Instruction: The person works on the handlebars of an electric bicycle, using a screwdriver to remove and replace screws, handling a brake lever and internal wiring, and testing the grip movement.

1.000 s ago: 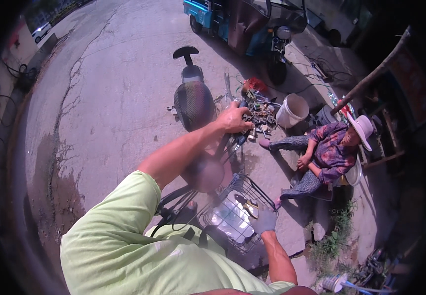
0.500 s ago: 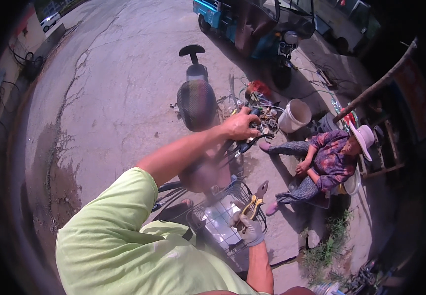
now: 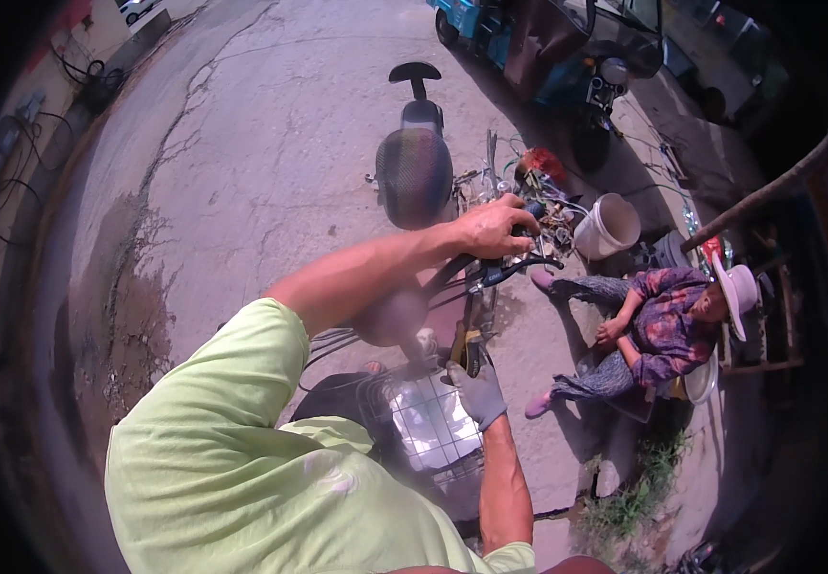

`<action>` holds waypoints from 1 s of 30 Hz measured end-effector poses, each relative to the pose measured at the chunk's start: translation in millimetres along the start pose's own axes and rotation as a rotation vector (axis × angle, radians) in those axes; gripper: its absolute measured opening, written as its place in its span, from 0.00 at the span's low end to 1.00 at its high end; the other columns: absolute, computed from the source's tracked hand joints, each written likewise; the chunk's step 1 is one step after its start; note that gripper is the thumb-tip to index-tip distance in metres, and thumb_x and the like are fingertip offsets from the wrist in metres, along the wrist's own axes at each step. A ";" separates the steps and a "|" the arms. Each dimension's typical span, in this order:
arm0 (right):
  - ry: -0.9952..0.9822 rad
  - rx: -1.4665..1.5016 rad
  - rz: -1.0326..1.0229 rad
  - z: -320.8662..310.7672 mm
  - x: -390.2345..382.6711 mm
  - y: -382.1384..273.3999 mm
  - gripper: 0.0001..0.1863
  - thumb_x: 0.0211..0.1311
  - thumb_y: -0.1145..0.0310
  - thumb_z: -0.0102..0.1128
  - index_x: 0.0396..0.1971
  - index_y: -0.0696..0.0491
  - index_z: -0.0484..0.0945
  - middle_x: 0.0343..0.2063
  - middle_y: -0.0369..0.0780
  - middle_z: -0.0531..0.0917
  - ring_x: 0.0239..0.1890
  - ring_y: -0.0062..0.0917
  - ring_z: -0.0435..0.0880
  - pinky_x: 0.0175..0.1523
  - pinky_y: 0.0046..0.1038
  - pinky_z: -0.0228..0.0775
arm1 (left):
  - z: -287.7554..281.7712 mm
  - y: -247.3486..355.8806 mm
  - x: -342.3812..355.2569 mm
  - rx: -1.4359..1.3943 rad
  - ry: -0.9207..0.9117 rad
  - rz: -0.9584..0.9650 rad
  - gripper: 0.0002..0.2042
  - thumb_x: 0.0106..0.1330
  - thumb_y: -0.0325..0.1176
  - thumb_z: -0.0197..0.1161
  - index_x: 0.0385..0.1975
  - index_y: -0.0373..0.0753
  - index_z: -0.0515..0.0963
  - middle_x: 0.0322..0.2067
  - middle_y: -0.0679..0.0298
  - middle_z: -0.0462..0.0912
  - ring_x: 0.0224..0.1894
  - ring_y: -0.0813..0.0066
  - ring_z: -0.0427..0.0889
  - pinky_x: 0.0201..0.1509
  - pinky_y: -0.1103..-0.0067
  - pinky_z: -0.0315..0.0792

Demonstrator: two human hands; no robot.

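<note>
An electric scooter with a dark mesh-covered seat stands in front of me. My left hand, bare, is closed around the end of its handlebar, with a black brake lever just below the fingers; the palm hides most of the grip. My right hand wears a light grey glove. It grips yellow-and-black-handled pliers, held beside the scooter's front, above the wire basket's far edge. Their jaws are hard to make out against the dark parts. A white package lies in the wire basket.
To the right sits a person in a hat, legs stretched toward the scooter. Beyond the handlebar are a pile of scrap parts and a white bucket. A blue three-wheeler is parked behind; a wooden pole slants at the right.
My right hand has moved up and left, carrying the pliers from over the basket's right side to the scooter's front. My left hand stays at the handlebar. The view has shifted slightly.
</note>
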State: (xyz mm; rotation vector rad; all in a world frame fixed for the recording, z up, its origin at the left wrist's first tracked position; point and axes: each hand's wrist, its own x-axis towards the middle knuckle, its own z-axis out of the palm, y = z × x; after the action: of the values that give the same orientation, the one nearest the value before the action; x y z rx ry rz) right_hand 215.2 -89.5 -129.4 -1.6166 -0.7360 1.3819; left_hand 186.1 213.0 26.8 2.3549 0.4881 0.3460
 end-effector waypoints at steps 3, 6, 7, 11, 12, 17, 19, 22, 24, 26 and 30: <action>0.022 0.090 -0.096 0.6 -0.6 -2.8 0.16 0.76 0.77 0.63 0.60 0.58 0.79 0.43 0.35 0.87 0.41 0.19 0.86 0.47 0.25 0.83 | 3.0 5.1 -3.4 -0.024 -0.025 0.000 0.22 0.72 0.50 0.68 0.62 0.49 0.85 0.73 0.43 0.67 0.72 0.44 0.73 0.77 0.62 0.67; 0.035 0.037 -0.129 -5.5 4.9 -8.4 0.19 0.73 0.79 0.62 0.62 0.57 0.78 0.45 0.35 0.86 0.43 0.18 0.85 0.49 0.24 0.81 | 0.2 5.8 -2.4 -0.022 -0.030 -0.005 0.22 0.72 0.49 0.68 0.62 0.49 0.85 0.74 0.43 0.67 0.72 0.43 0.73 0.77 0.62 0.67; 0.037 0.016 -0.136 -8.3 5.3 -12.1 0.20 0.73 0.79 0.62 0.63 0.57 0.78 0.46 0.35 0.86 0.43 0.18 0.85 0.50 0.24 0.80 | -2.8 6.4 -1.2 -0.031 -0.027 -0.006 0.22 0.72 0.49 0.68 0.62 0.48 0.85 0.74 0.43 0.67 0.72 0.43 0.73 0.77 0.62 0.67; 0.044 -0.069 -0.174 -16.5 12.4 -20.7 0.24 0.70 0.82 0.61 0.65 0.56 0.78 0.48 0.35 0.86 0.46 0.18 0.84 0.53 0.23 0.78 | -1.9 1.6 -0.6 -0.034 -0.021 0.018 0.22 0.72 0.49 0.68 0.62 0.47 0.85 0.74 0.44 0.67 0.72 0.42 0.72 0.77 0.61 0.68; 0.039 -0.083 -0.180 -18.9 15.7 -24.2 0.25 0.69 0.82 0.61 0.66 0.56 0.78 0.48 0.35 0.86 0.47 0.18 0.84 0.53 0.23 0.77 | -1.4 0.3 -0.4 -0.033 -0.020 0.015 0.22 0.72 0.49 0.68 0.62 0.47 0.85 0.74 0.44 0.67 0.72 0.42 0.72 0.77 0.61 0.68; 0.009 -0.125 -0.183 -33.9 36.0 -26.8 0.28 0.66 0.84 0.63 0.66 0.56 0.79 0.54 0.36 0.86 0.55 0.20 0.84 0.60 0.24 0.75 | 0.9 -2.1 -0.2 -0.069 -0.011 0.014 0.22 0.72 0.48 0.70 0.61 0.46 0.85 0.72 0.45 0.68 0.71 0.43 0.73 0.77 0.61 0.68; 0.019 -0.188 -0.453 -40.0 45.5 -25.5 0.28 0.65 0.83 0.65 0.66 0.55 0.79 0.55 0.36 0.87 0.54 0.19 0.84 0.60 0.24 0.75 | 1.9 -3.0 0.6 -0.070 -0.002 0.010 0.22 0.71 0.48 0.69 0.61 0.46 0.85 0.71 0.45 0.69 0.70 0.44 0.74 0.76 0.62 0.68; -0.095 -0.085 -0.309 -47.8 47.1 -33.9 0.31 0.64 0.80 0.68 0.68 0.55 0.76 0.49 0.37 0.87 0.50 0.21 0.85 0.56 0.26 0.77 | 1.7 -8.3 0.8 -0.054 0.019 0.052 0.22 0.70 0.48 0.68 0.60 0.45 0.85 0.70 0.45 0.70 0.70 0.45 0.74 0.75 0.62 0.69; -0.173 -0.064 -0.157 -56.6 44.9 -37.3 0.33 0.62 0.78 0.70 0.69 0.55 0.75 0.46 0.40 0.86 0.47 0.23 0.85 0.53 0.28 0.79 | 1.9 -9.9 1.7 -0.054 0.018 0.047 0.22 0.70 0.48 0.68 0.60 0.45 0.85 0.70 0.45 0.70 0.70 0.45 0.75 0.75 0.62 0.69; -0.167 -0.165 -0.055 -62.1 28.6 -42.0 0.26 0.64 0.74 0.70 0.62 0.57 0.78 0.45 0.40 0.86 0.45 0.22 0.84 0.52 0.28 0.78 | 2.6 -9.2 4.7 -0.056 0.013 0.051 0.22 0.70 0.48 0.68 0.60 0.45 0.85 0.69 0.45 0.71 0.69 0.45 0.75 0.75 0.62 0.69; -0.286 -0.393 0.127 -51.4 -32.6 -129.3 0.20 0.72 0.60 0.68 0.54 0.59 0.81 0.37 0.40 0.87 0.37 0.23 0.84 0.45 0.30 0.79 | 1.1 -18.8 5.6 -0.022 0.014 -0.006 0.23 0.71 0.48 0.66 0.62 0.44 0.84 0.69 0.44 0.71 0.69 0.45 0.75 0.74 0.61 0.70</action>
State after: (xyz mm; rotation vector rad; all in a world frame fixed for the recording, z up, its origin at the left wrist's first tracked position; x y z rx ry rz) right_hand 270.7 -70.7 1.0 -1.8073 -1.1474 1.6584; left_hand 186.8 227.7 13.8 2.3302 0.4956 0.3635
